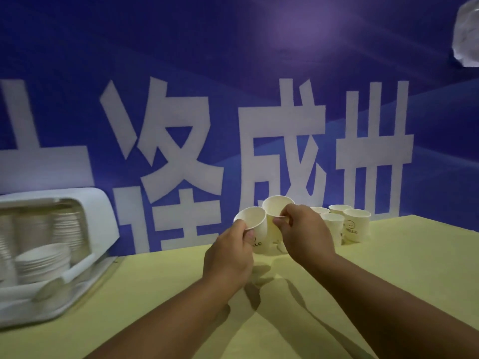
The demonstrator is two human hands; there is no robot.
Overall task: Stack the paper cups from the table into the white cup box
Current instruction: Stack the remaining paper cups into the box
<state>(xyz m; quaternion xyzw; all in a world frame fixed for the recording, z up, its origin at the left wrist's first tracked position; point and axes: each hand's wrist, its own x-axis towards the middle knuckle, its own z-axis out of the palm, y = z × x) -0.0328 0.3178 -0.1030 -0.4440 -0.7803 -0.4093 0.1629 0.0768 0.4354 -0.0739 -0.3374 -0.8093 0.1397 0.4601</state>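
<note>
Two held cups (255, 225) — four (grouped) behind

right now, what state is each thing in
left hand, gripping left cup
right hand, pinching right cup
left cup, held, mouth up, empty
right cup, held, mouth up, empty
loose cups, upright on the table, unstacked
white cup box, holds cup stacks

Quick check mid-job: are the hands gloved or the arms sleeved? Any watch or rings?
No gloves: the left hand and right hand are bare. The left forearm and right forearm are bare too, no sleeve edge in view. No watch, band or ring shows on the visible sides.
</note>
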